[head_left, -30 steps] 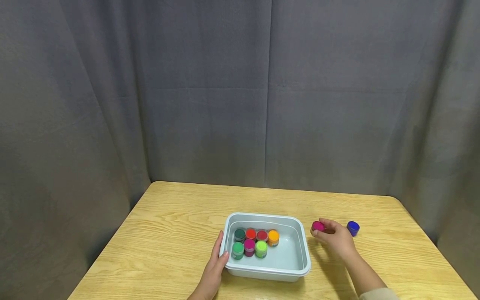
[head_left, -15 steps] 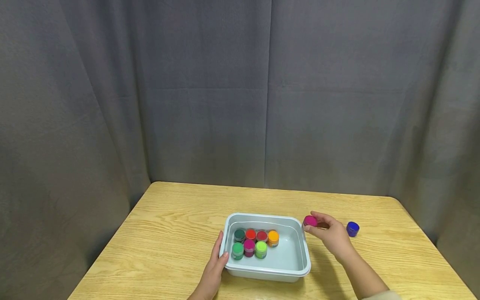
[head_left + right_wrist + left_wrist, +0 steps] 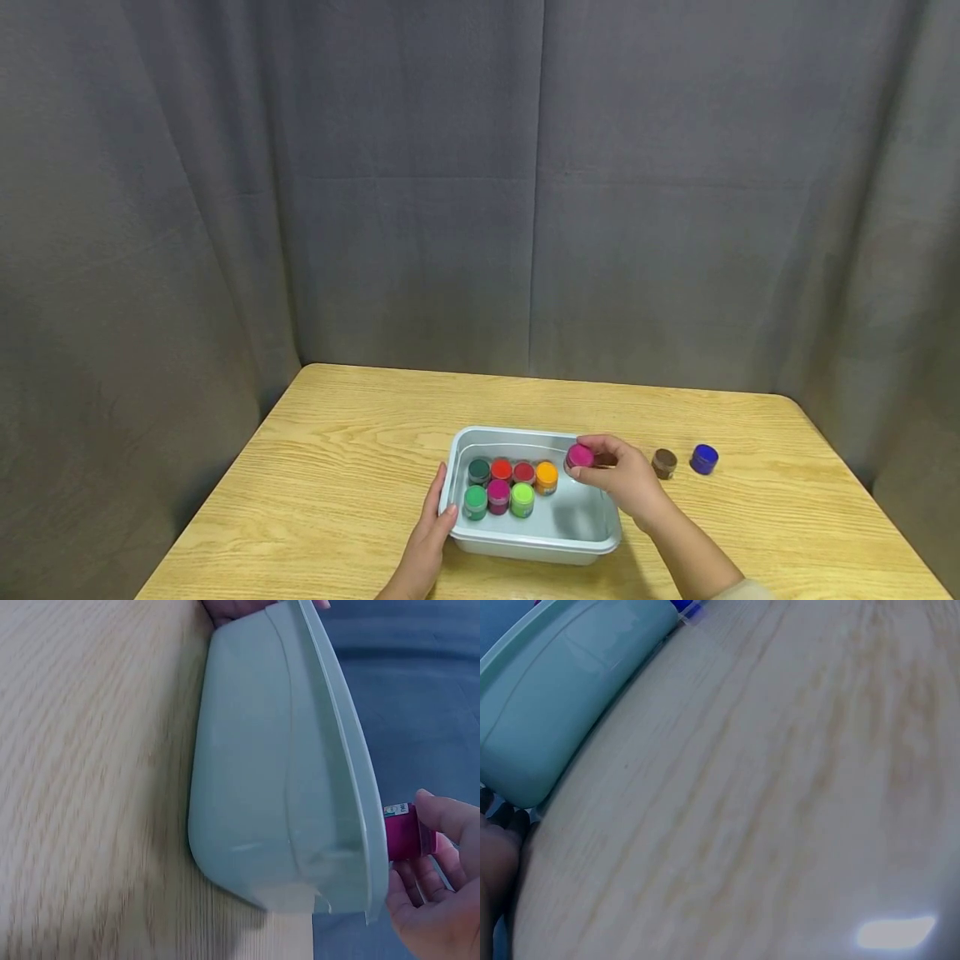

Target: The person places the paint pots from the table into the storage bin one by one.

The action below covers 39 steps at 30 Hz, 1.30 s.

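Observation:
My right hand (image 3: 626,483) pinches a magenta paint jar (image 3: 580,457) between thumb and fingers, over the right part of a pale plastic tub (image 3: 540,546). The right wrist view has this jar's labelled side (image 3: 403,832) just past the tub's rim. At the tub's left end, my left hand (image 3: 426,537) grips the wall, thumb on the rim and fingers along the outside. Inside the tub, several paint jars stand in two rows; among them are an orange jar (image 3: 547,477), a lime green jar (image 3: 522,498) and another magenta jar (image 3: 498,496).
Right of the tub, a brown jar (image 3: 663,463) and a blue jar (image 3: 704,458) stand on the wooden table (image 3: 360,450). A grey curtain (image 3: 420,208) hangs behind the table and along both sides.
My right hand has carried the magenta jar leftward from the table, across the rim and over the tub. The brown jar, hidden before, now shows. The left hand has stayed in place.

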{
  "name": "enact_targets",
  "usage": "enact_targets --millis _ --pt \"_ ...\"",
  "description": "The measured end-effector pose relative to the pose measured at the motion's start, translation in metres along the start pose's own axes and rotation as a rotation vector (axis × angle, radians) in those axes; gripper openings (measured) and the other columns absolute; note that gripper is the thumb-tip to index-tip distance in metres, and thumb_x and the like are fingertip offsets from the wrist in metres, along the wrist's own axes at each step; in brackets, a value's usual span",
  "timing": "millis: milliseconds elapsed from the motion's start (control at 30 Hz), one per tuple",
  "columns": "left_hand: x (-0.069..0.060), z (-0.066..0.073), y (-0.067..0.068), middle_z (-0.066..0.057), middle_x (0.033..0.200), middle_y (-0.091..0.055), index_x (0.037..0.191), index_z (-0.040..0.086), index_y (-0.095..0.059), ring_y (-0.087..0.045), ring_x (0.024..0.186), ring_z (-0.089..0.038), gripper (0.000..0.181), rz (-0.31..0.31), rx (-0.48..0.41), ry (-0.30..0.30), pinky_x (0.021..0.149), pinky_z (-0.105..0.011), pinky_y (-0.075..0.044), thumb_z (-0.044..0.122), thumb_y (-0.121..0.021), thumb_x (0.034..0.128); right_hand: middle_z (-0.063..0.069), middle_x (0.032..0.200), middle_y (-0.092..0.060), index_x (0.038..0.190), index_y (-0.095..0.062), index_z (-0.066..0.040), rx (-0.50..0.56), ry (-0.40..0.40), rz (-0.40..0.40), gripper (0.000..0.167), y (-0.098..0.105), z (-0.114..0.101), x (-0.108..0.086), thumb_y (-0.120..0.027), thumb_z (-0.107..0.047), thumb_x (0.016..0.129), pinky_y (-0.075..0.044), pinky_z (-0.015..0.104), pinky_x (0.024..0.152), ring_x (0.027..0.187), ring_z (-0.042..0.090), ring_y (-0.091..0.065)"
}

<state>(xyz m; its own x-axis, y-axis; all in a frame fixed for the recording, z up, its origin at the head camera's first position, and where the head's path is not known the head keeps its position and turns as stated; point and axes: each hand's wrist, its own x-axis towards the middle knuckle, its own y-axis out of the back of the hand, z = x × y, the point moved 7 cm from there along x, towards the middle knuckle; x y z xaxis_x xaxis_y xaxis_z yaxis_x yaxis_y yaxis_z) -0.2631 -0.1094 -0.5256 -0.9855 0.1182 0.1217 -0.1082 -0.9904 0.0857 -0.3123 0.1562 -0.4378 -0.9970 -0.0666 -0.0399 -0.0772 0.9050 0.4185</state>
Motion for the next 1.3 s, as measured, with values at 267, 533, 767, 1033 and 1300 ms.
enact_targets --millis 267,533,767,1033,1300 --pt "0.001 0.001 0.001 -0.016 0.166 -0.004 0.159 0.013 -0.008 0.0 0.151 -0.044 0.062 0.001 0.009 -0.006 0.116 -0.068 -0.003 0.028 -0.036 0.1056 0.01 0.107 -0.067 0.124 -0.062 0.002 0.013 -0.001 -0.056 0.05 -0.019 -0.005 -0.001 -0.08 -0.009 0.079 -0.057 0.027 0.079 0.098 0.02 -0.06" --pt "0.0 0.001 0.001 -0.017 0.165 -0.005 0.159 0.013 -0.008 -0.002 0.151 -0.044 0.062 0.008 0.017 -0.006 0.117 -0.068 -0.004 0.028 -0.036 0.1056 0.009 0.101 -0.069 0.115 -0.066 0.002 -0.031 0.034 -0.079 0.044 -0.034 -0.007 0.003 -0.082 -0.005 0.075 -0.052 0.027 0.076 0.094 0.019 -0.061" --pt "0.0 0.0 0.001 -0.016 0.166 -0.005 0.159 0.013 -0.009 -0.002 0.151 -0.044 0.062 0.017 0.013 -0.005 0.117 -0.068 -0.003 0.028 -0.036 0.1054 0.006 0.094 -0.068 0.105 -0.068 0.001 -0.115 0.044 -0.085 0.037 -0.044 -0.002 0.009 -0.083 0.001 0.071 -0.055 0.03 0.073 0.087 0.018 -0.062" --pt "0.0 0.0 0.001 -0.016 0.166 -0.005 0.159 0.012 -0.009 -0.002 0.151 -0.044 0.061 0.018 0.012 -0.005 0.117 -0.068 -0.004 0.028 -0.036 0.1056 0.006 0.094 -0.067 0.102 -0.067 0.001 -0.155 0.008 -0.127 0.036 -0.053 0.002 0.011 -0.082 0.003 0.07 -0.055 0.031 0.073 0.088 0.019 -0.061" --pt "-0.001 -0.002 0.001 -0.016 0.166 -0.006 0.159 0.013 -0.01 -0.003 0.151 -0.044 0.062 0.022 0.016 0.004 0.117 -0.068 -0.004 0.029 -0.037 0.1054 0.009 0.094 -0.067 0.101 -0.066 0.004 -0.134 0.009 -0.115 0.038 -0.059 0.003 0.011 -0.081 0.008 0.067 -0.056 0.031 0.072 0.085 0.02 -0.062"
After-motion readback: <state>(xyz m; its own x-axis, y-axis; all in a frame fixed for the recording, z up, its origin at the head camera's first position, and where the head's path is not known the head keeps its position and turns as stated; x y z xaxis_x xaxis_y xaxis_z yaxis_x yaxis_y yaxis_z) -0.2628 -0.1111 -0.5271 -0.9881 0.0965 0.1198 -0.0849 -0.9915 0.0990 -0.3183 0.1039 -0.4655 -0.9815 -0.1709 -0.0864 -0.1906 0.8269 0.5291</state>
